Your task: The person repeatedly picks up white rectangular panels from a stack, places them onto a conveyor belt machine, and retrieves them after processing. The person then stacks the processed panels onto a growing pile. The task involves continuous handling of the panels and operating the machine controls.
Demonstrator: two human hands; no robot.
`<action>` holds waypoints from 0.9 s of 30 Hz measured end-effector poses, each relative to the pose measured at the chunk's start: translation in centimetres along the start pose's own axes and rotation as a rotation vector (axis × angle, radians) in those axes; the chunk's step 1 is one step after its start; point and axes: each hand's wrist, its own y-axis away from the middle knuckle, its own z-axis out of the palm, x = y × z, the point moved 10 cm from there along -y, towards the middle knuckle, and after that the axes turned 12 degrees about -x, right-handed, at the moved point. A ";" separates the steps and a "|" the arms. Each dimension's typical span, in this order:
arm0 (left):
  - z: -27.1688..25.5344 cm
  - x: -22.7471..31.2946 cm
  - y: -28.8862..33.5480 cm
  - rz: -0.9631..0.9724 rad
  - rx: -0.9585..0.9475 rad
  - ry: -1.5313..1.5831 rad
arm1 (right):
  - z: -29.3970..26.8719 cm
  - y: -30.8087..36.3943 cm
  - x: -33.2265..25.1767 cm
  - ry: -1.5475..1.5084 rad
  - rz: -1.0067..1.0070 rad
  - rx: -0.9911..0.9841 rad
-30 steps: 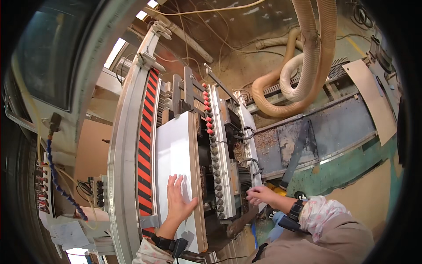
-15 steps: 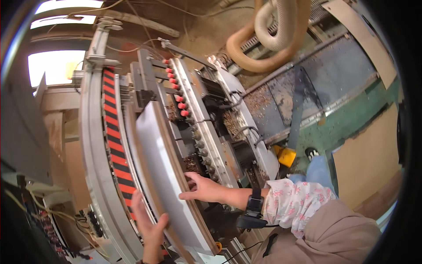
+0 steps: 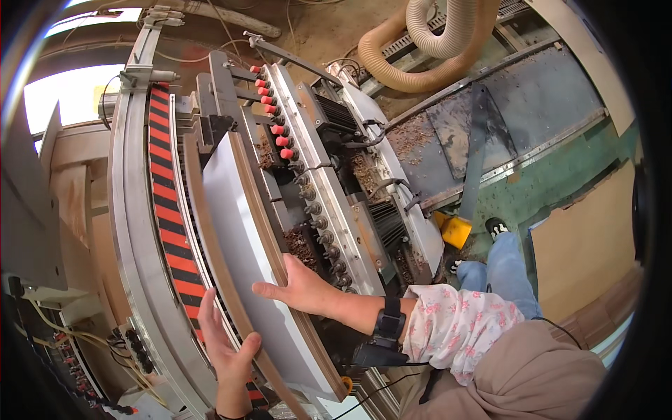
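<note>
A long white panel point(image 3: 234, 203) with brown edges lies lengthwise on the machine, apparently stacked on others. Along its left side runs a narrow brown board edge point(image 3: 212, 245). My left hand point(image 3: 227, 357) is by that edge at the lower left, fingers stretched up and thumb apart against the brown edge. My right hand point(image 3: 301, 287) reaches across the panel's right edge, its thumb stretched over the white face. Its other fingers are partly hidden from sight, and it does not appear to grip. A black strap with a device point(image 3: 386, 329) is on my right wrist.
A red-and-black striped strip point(image 3: 168, 203) lines the metal beam point(image 3: 126, 210) at left. Right of the panel stands a row of drill spindles with red caps point(image 3: 275, 119) and wood chips point(image 3: 299, 245). Ribbed hoses point(image 3: 399, 73), a yellow part point(image 3: 455, 231) and cardboard point(image 3: 588, 238) lie beyond.
My right hand has moved left onto the panel's white face, its thumb now spread out. My left hand stays beside the brown edge. The whole view has shifted slightly.
</note>
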 end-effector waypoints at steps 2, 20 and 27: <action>0.5 -0.9 -0.1 0.008 -0.032 -0.066 | 0.4 0.0 -0.1 0.004 -0.024 -0.016; -4.8 0.5 2.2 0.039 0.170 -0.147 | 0.2 0.6 -0.7 -0.213 -0.065 -0.185; -4.7 0.6 2.2 0.014 0.144 -0.137 | 0.6 0.3 -0.2 -0.278 -0.017 -0.283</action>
